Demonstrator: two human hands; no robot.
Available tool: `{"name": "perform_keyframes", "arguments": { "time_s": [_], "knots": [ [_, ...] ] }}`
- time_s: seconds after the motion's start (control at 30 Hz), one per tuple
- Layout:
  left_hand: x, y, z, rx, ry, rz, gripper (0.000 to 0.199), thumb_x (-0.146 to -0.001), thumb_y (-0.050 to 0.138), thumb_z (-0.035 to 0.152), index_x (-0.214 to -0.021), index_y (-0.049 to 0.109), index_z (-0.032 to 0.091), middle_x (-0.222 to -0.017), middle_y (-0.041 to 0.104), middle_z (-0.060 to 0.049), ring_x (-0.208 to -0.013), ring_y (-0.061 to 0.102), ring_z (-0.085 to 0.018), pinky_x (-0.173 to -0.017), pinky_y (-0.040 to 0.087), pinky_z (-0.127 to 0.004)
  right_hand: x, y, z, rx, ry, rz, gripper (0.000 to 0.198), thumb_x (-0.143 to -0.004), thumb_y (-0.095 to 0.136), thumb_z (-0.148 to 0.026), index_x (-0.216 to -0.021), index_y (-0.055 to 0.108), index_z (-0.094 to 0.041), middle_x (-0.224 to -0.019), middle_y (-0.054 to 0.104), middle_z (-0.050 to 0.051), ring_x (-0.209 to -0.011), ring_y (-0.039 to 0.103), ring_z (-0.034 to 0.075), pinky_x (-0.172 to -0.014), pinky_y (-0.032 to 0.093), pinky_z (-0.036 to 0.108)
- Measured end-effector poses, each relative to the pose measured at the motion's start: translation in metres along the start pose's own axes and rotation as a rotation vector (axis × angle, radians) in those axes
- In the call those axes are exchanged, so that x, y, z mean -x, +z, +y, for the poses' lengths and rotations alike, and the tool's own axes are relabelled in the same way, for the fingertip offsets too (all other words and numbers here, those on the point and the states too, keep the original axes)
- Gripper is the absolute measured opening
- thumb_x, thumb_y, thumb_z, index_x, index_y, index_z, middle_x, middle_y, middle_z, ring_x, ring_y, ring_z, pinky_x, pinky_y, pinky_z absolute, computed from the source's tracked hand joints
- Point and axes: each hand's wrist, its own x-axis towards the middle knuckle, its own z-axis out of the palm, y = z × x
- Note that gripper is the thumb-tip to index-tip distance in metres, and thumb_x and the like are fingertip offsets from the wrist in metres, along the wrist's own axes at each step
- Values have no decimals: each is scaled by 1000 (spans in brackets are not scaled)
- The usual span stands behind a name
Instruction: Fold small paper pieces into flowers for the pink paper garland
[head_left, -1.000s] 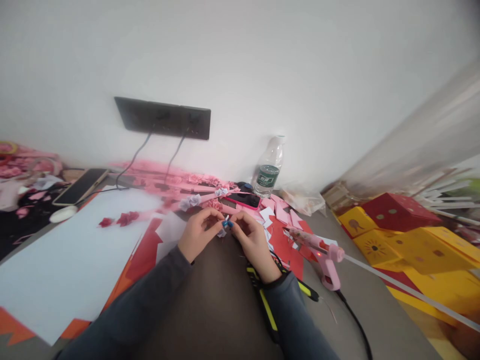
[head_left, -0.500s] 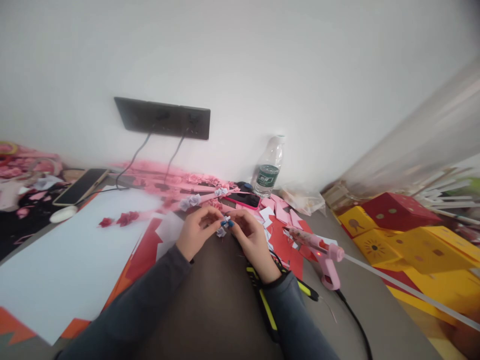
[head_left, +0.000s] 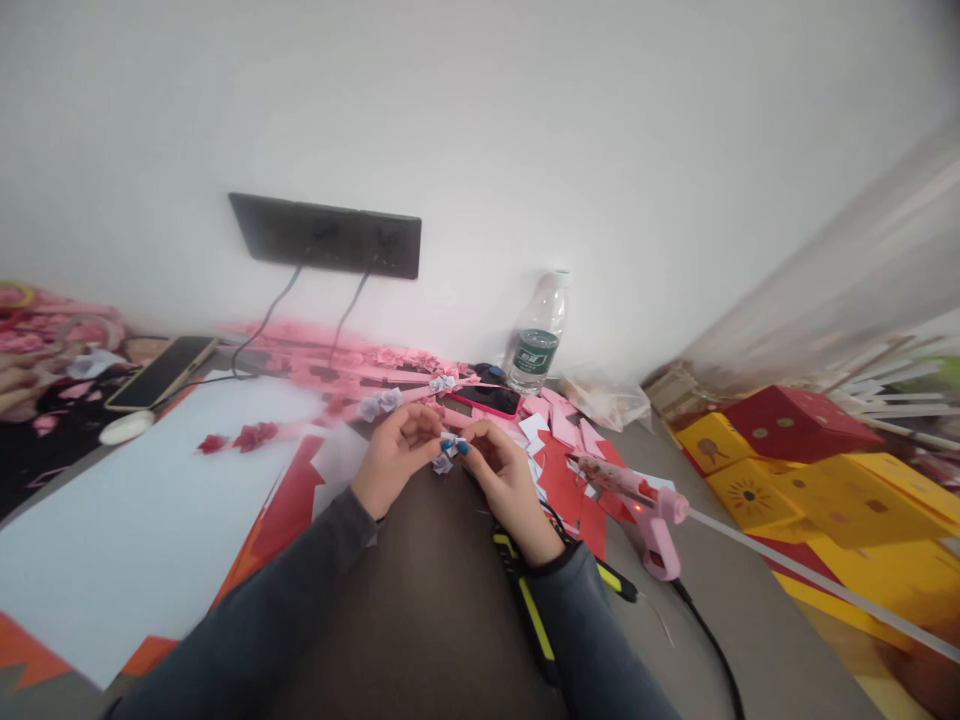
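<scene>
Pinching small pale paper piece (head_left: 455, 441): left hand (head_left: 397, 458), right hand (head_left: 508, 482). Tabletop (head_left: 420, 610) nearside of piece, glue gun (head_left: 660, 535) right.

Craft workspace: glue gun (head_left: 649, 506), paper scraps (head_left: 559, 480)

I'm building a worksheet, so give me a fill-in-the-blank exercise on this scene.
The left hand and right hand hold a paper piece; the glue gun is nearer the ____ one.
The glue gun is mostly ____.
The bottle has a ____ label.
The white sheet lies to the ____ of both hands.
Missing words: right; pink; green; left.
</scene>
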Motion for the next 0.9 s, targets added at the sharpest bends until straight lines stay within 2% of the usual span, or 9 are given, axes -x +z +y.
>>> {"name": "perform_keyframes", "arguments": {
  "time_s": [0.17,0.4,0.5,0.63,0.73,0.8,0.9],
  "knots": [
    [-2,1,-2,167,-164,47,26,-65,83,23,-83,65,16,-79,69,-1,-76,66,-13,-71,54,-24,0,1,2,-34,-7,16,24,-87,64,-44,-84,58,-22,-78,59,1,-67,58,16,-62,49,28],
    [-2,1,2,190,-265,45,31,-61,86,27,-81,68,14,-71,71,-1,-62,64,-12,-57,50,-22,-1,-1,7,-142,68,6,23,-82,70,-41,-90,60,-21,-78,62,1,-67,62,15,-62,53,28],
    [-2,0,1,149,-248,36,29,-64,85,28,-81,67,15,-74,72,-2,-65,65,-13,-58,51,-23,-2,-2,8,-148,107,-31,26,-81,71,-43,-93,64,-21,-78,66,2,-66,64,16,-62,55,31],
    [-2,0,-2,99,-148,71,28,-64,85,28,-82,66,16,-79,70,-1,-72,66,-13,-61,52,-22,-3,-3,10,-162,122,-19,25,-80,72,-44,-84,63,-20,-73,66,2,-63,64,16,-61,56,30],
    [-1,1,-1,103,-138,90,29,-69,81,36,-83,66,16,-72,64,2,-62,61,-9,-54,50,-19,-4,-3,11,-184,119,32,25,-79,73,-43,-83,62,-21,-72,65,0,-63,64,16,-60,56,30],
    [0,3,0,116,-204,46,33,-73,76,44,-85,65,16,-64,61,4,-52,56,-8,-49,48,-19,-4,-4,12,-205,116,65,25,-79,73,-42,-84,62,-21,-73,65,0,-64,65,16,-61,56,29],
    [3,6,2,134,-288,-63,39,-73,75,50,-89,65,15,-60,63,2,-48,57,-9,-47,48,-20,-4,-4,13,-230,104,72,26,-78,74,-42,-84,62,-21,-75,65,0,-66,65,15,-61,56,27]
  ]
}}
